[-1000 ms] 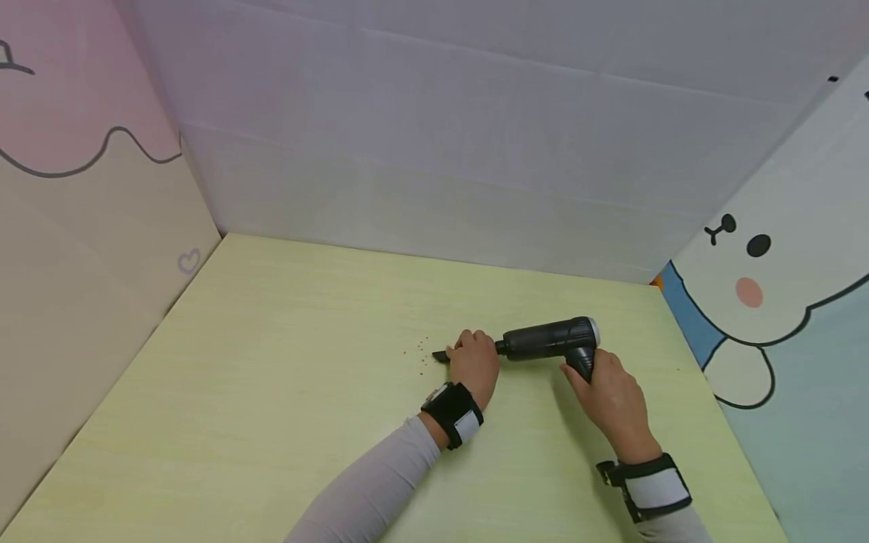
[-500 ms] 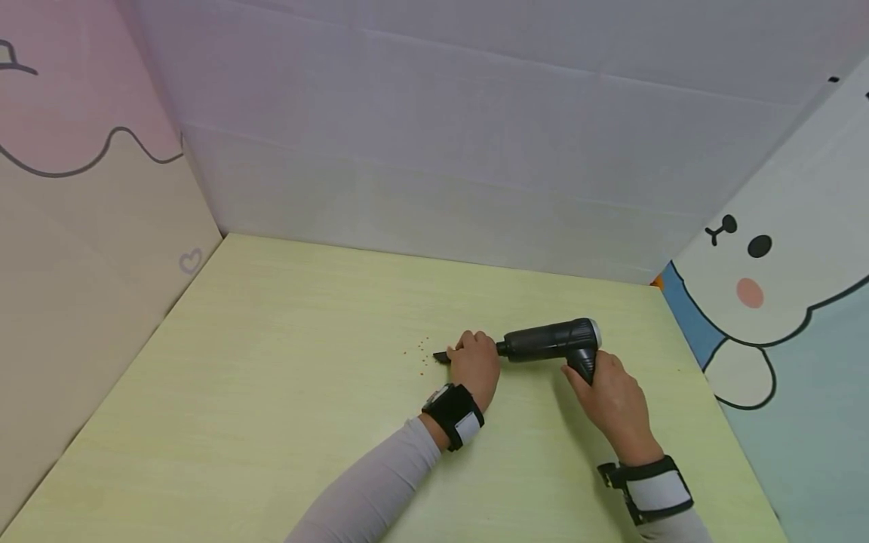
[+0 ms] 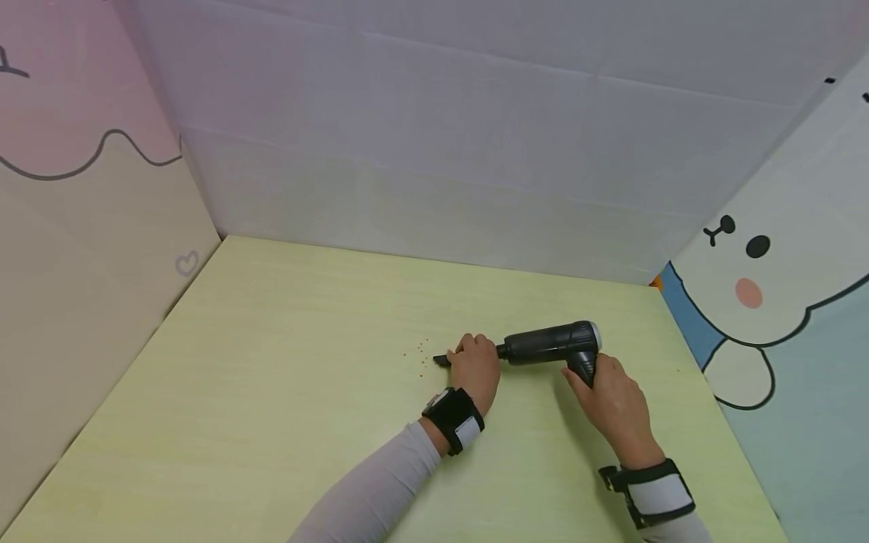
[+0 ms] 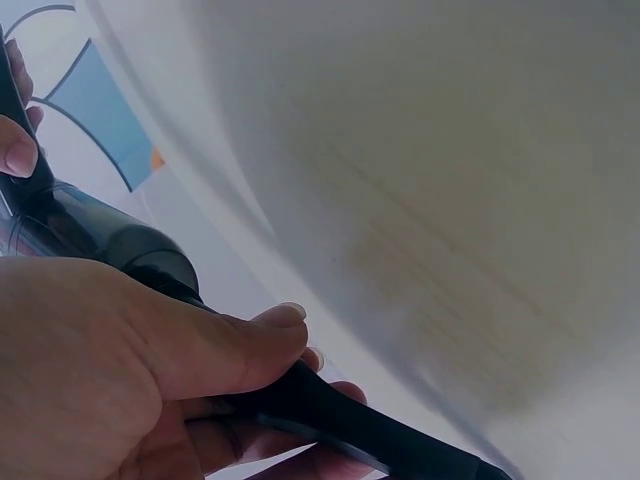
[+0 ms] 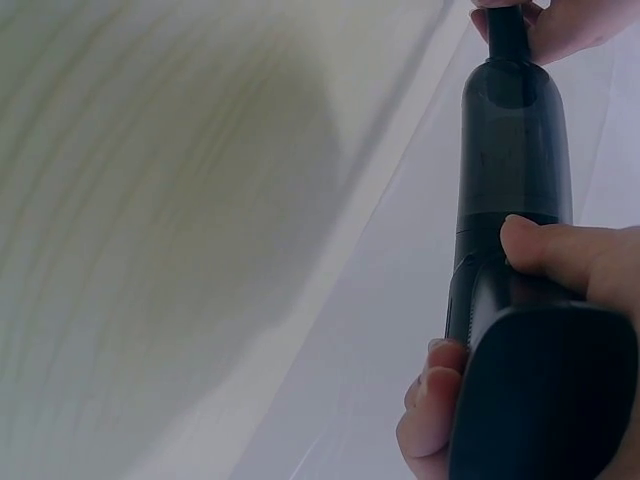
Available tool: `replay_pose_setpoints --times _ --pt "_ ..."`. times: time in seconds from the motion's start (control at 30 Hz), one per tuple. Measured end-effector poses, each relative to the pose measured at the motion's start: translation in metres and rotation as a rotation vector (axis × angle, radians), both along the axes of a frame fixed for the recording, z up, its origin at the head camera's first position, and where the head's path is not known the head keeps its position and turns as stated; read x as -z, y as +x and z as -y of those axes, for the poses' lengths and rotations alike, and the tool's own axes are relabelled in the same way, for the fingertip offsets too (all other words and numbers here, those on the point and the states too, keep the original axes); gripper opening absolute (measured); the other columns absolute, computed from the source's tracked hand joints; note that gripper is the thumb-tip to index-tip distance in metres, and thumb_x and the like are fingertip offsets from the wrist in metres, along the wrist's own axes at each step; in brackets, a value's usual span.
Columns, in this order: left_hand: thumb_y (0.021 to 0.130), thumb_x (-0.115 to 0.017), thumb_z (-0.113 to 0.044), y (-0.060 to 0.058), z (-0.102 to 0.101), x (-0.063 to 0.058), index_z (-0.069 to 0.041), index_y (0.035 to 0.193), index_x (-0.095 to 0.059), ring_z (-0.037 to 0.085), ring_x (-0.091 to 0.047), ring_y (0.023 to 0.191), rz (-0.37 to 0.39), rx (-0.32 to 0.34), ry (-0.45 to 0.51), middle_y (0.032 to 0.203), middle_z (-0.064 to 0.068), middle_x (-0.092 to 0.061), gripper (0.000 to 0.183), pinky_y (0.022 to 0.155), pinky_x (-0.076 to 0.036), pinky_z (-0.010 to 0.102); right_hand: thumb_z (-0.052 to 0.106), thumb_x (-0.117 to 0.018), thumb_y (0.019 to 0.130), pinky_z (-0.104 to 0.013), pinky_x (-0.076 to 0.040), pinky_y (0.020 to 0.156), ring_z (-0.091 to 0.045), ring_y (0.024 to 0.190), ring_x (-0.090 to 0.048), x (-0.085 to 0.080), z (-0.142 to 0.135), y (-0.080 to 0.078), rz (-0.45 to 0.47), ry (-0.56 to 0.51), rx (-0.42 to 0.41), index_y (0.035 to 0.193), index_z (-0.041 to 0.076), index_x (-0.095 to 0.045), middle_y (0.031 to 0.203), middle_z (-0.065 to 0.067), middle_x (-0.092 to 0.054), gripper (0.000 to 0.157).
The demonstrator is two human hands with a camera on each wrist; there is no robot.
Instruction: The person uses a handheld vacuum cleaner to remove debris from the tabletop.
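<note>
A black handheld vacuum cleaner (image 3: 543, 345) spans the space between both hands in the head view. My right hand (image 3: 619, 407) grips its angled handle. In the right wrist view that thumb lies along the dark body (image 5: 515, 150). My left hand (image 3: 475, 369) holds the slim front nozzle (image 3: 441, 361), whose flat tip pokes out past the fingers to the left. The left wrist view shows thumb and fingers curled round this nozzle (image 4: 390, 440). Several tiny red bits (image 3: 421, 375) lie scattered on the table just left of the tip. The middle of the nozzle is hidden by the left hand.
The pale yellow-green table (image 3: 271, 377) reaches back to a plain whitish rear wall (image 3: 434, 151). A pink and beige panel (image 3: 81, 264) borders the left side. On the right stands a panel with a cartoon animal (image 3: 801, 249).
</note>
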State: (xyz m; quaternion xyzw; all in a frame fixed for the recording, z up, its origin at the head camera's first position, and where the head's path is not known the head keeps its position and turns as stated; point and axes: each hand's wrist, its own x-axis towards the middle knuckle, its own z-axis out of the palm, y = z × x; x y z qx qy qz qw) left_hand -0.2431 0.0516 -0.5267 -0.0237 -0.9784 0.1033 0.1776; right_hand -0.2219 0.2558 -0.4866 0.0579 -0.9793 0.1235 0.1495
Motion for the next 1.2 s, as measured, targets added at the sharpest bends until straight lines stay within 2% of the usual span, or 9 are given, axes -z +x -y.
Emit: replay_pose_setpoints --times 0.2,0.43,0.6,0.87,1.2 --pt "0.096 -0.071 -0.037 0.0003 -0.0009 -0.0025 -0.019 0.097 -0.071 0.018 -0.062 0.082 -0.016 -0.008 0.0 0.087 0.002 -0.061 0.018 0.079 -0.062 0.033 0.033 -0.074 0.092 -0.032 -0.035 0.044 -0.024 0.056 -0.048 -0.0002 -0.0013 0.0 0.018 -0.003 0.007 0.102 -0.013 -0.054 0.079 -0.018 -0.053 0.051" --pt "0.097 -0.069 -0.034 -0.0012 -0.0015 -0.0029 -0.017 0.099 -0.072 0.02 -0.062 0.083 0.003 0.003 0.028 0.087 0.003 -0.062 0.017 0.079 -0.063 0.035 0.031 -0.077 0.09 -0.031 -0.035 0.043 -0.023 0.054 -0.047 0.0002 -0.0009 0.0003 -0.017 -0.002 -0.001 0.1 -0.012 -0.055 0.077 -0.017 -0.054 0.049" --pt "0.097 -0.069 -0.033 -0.0002 -0.0007 -0.0033 -0.017 0.1 -0.073 0.02 -0.062 0.083 0.009 0.011 0.034 0.087 0.003 -0.061 0.016 0.079 -0.063 0.035 0.031 -0.077 0.09 -0.032 -0.035 0.043 -0.023 0.054 -0.047 0.0003 -0.0008 0.0008 -0.009 -0.004 0.001 0.099 -0.011 -0.055 0.078 -0.016 -0.053 0.049" --pt "0.096 -0.07 -0.033 -0.0002 -0.0009 -0.0011 -0.017 0.097 -0.073 0.02 -0.062 0.082 -0.007 0.02 0.07 0.086 0.004 -0.062 0.016 0.077 -0.063 0.037 0.032 -0.076 0.091 -0.033 -0.037 0.043 -0.024 0.055 -0.049 -0.0002 -0.0015 0.0018 0.016 -0.001 0.007 0.102 -0.012 -0.055 0.08 -0.018 -0.055 0.05" --pt "0.095 -0.071 -0.034 0.0003 -0.0012 -0.0005 -0.016 0.095 -0.073 0.021 -0.062 0.081 -0.033 0.029 0.089 0.086 0.004 -0.062 0.018 0.076 -0.063 0.038 0.031 -0.077 0.09 -0.033 -0.038 0.043 -0.024 0.054 -0.049 0.0001 -0.0027 0.0026 0.001 0.005 -0.001 0.103 -0.014 -0.055 0.081 -0.02 -0.056 0.051"
